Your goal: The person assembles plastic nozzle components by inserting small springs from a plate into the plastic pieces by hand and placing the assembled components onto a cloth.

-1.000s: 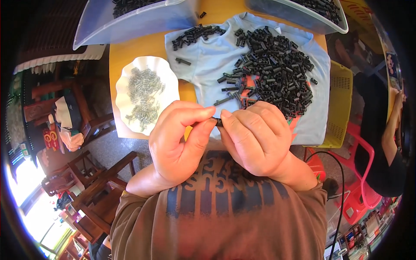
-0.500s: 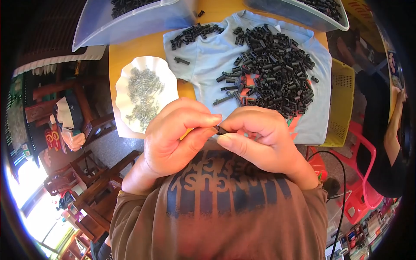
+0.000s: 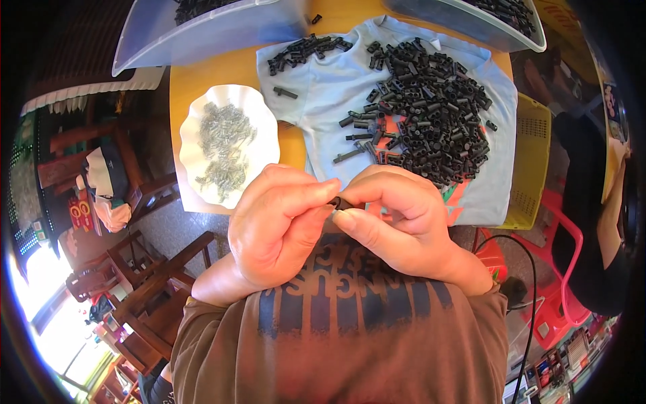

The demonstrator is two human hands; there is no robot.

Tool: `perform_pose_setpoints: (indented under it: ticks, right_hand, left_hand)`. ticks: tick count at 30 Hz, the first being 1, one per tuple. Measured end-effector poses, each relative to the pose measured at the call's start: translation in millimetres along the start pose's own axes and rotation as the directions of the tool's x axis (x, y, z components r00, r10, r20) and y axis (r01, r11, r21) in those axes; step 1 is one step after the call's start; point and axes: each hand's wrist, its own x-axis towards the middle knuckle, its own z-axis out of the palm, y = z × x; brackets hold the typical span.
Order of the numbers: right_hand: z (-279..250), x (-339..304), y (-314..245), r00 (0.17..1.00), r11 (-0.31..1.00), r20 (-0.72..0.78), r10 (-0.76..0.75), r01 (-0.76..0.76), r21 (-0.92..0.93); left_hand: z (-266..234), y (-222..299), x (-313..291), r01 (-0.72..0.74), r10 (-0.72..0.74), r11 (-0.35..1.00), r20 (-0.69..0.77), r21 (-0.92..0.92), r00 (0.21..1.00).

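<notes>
Close to my chest, my right hand (image 3: 404, 222) pinches a small black plastic tube (image 3: 346, 204) between thumb and forefinger. The thumb and forefinger of my left hand (image 3: 276, 225) are pressed together at the tube's left end. Whether a smaller part sits between those fingertips is hidden. A big heap of black plastic tubes (image 3: 434, 111) lies beyond my right hand on a light blue T-shirt (image 3: 323, 87). Beyond my left hand stands a white scalloped dish (image 3: 192, 138) holding many small metal springs (image 3: 225, 138).
Two clear plastic bins, one at the far left (image 3: 208, 44) and one at the far right (image 3: 494, 30), hold more black parts. A smaller black pile (image 3: 306, 52) lies on the shirt's sleeve. A yellow crate (image 3: 531, 158) stands right of the table, near a pink chair (image 3: 562, 236).
Both hands have dropped very slightly toward my chest. More of the black tube shows between my fingertips. The piles and the dish are the same.
</notes>
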Motion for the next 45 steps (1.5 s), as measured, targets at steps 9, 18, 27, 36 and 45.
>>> perform_pose_setpoints:
  ticks: [9, 18, 27, 36, 45]
  right_hand:
    - [0, -1, 4, 0.999, 0.995, 0.019, 0.046, -0.047, 0.090]
    - [1, -3, -1, 0.894, 0.634, 0.223, 0.388, -0.435, 0.640]
    - [-1, 1, -5, 0.850, 0.547, 0.318, 0.421, -0.517, 0.659]
    - [0, 0, -5, 0.878, 0.549, 0.291, 0.380, -0.467, 0.693]
    - [-1, -3, -1, 0.873, 0.581, 0.310, 0.376, -0.482, 0.656]
  left_hand:
    - [0, -7, -5, 0.006, -0.006, 0.996, 0.007, -0.085, 1.000]
    - [6, -15, -1, -0.154, 0.154, 0.986, 0.011, 0.060, 0.988]
    - [6, -14, -1, -0.179, 0.180, 0.980, -0.006, 0.080, 0.984]
    - [7, -15, 4, -0.295, 0.291, 0.910, 0.057, 0.291, 0.955]
    - [1, -12, 7, -0.277, 0.251, 0.883, 0.119, 0.379, 0.961]
